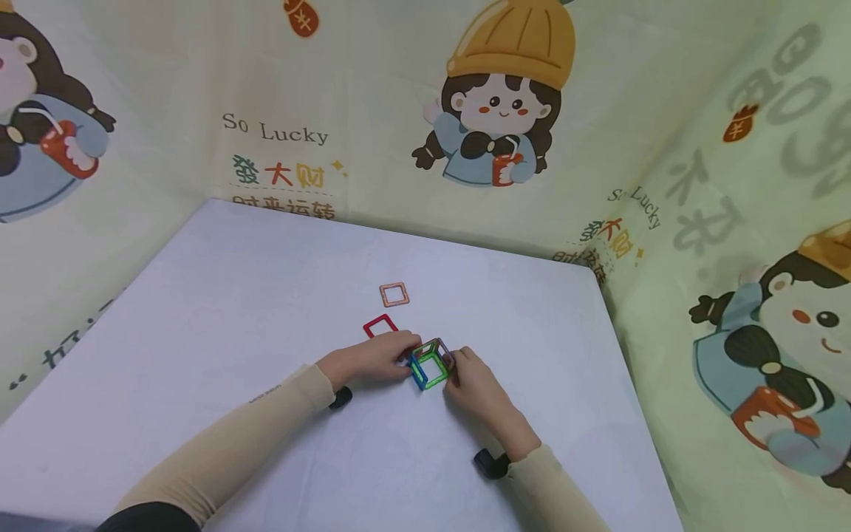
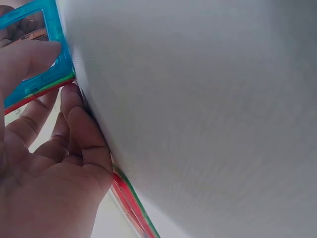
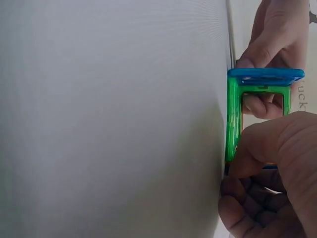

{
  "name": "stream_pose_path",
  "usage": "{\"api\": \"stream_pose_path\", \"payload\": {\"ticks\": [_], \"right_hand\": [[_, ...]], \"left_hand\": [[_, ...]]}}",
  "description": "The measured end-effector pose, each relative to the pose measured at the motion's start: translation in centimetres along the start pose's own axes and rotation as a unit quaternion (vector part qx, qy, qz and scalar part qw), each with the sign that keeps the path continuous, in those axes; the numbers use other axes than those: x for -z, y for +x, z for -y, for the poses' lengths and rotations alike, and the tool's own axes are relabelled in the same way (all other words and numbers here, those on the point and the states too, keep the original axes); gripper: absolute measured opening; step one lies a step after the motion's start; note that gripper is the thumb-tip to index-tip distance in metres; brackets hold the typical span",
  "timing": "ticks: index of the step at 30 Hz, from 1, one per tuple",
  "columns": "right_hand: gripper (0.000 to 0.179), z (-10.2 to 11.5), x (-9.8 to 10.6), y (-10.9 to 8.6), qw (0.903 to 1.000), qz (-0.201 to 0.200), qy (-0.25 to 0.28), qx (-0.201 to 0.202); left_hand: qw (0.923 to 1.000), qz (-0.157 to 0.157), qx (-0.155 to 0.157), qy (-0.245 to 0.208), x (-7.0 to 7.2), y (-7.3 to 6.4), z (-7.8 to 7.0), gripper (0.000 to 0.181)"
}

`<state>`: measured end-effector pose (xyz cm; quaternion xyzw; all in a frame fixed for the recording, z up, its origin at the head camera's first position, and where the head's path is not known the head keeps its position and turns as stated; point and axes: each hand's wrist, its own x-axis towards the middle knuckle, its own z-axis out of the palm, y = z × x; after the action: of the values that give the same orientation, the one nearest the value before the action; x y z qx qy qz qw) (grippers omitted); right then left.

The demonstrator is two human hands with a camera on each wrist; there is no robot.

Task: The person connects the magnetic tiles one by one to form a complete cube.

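Observation:
Square magnetic tiles, hollow in the middle, stand joined as a small open-topped box on the white table. Its floor tile is green, and its left wall is a blue tile. A green tile edge shows in the right wrist view. My left hand pinches the box at the blue wall, thumb laid on the tile's face. On the opposite side my right hand pinches the right wall, whose colour its fingers partly hide.
Just behind my left hand lies a red square tile, partly covered by that hand. Farther back an orange square tile lies flat on the white table. Printed cloth hangs behind the table and along its sides.

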<state>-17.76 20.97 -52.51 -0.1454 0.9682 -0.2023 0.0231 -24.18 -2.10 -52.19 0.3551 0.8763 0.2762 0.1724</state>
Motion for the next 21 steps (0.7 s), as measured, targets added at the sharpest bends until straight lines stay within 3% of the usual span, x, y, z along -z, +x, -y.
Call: {"api": "stream_pose_path", "payload": {"ticks": [6, 13, 18, 21], "right_hand": [[0.027, -0.2, 0.2, 0.1, 0.9999, 0.005, -0.005, 0.010], [0.026, -0.9, 0.9, 1.1, 0.9991, 0.008, 0.030, 0.030], [0.020, -2.0, 1.4, 3.6, 0.9985, 0.006, 0.036, 0.041], [0.023, -2.4, 1.6, 5.6, 0.9961, 0.019, 0.023, 0.082]], "left_hand": [[1.0000, 0.001, -0.001, 0.006, -0.1, -0.2, -0.2, 0.025], [1.0000, 0.003, 0.009, 0.001, 0.0, -1.7, -0.1, 0.023], [0.9999, -0.011, 0.000, -0.010, -0.4, -2.2, 0.0, 0.020], [0.9998, -0.010, 0.002, -0.016, -0.4, -2.4, 0.0, 0.018]]}}
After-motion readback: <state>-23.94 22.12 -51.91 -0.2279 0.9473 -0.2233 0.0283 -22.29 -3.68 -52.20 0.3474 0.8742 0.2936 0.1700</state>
